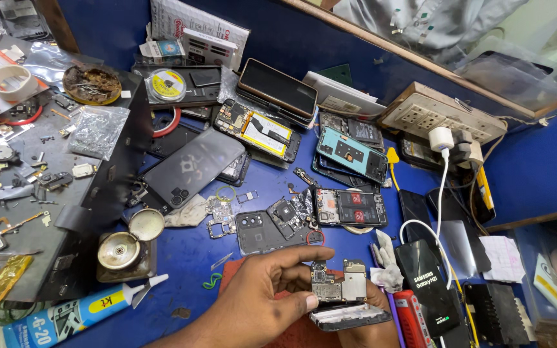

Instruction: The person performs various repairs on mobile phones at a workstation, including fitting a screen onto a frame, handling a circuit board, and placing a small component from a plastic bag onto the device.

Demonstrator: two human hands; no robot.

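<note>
Above cluttered blue bench (195, 248), left hand (253, 303) pinches circuit board (338, 283); right hand (372, 319) grips phone frame (349, 317) beneath.

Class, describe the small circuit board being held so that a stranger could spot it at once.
Start at the blue workbench and go to its near edge, where the left hand reaches in. Pinched in its fingers is the circuit board, above a phone frame. Unlike the loose boards farther back, it is lifted off the bench.

left hand (262, 303) bare: no glove, ring or watch, no sleeve at the wrist, short trimmed nails; right hand (372, 322) mostly hidden, bare too
</note>
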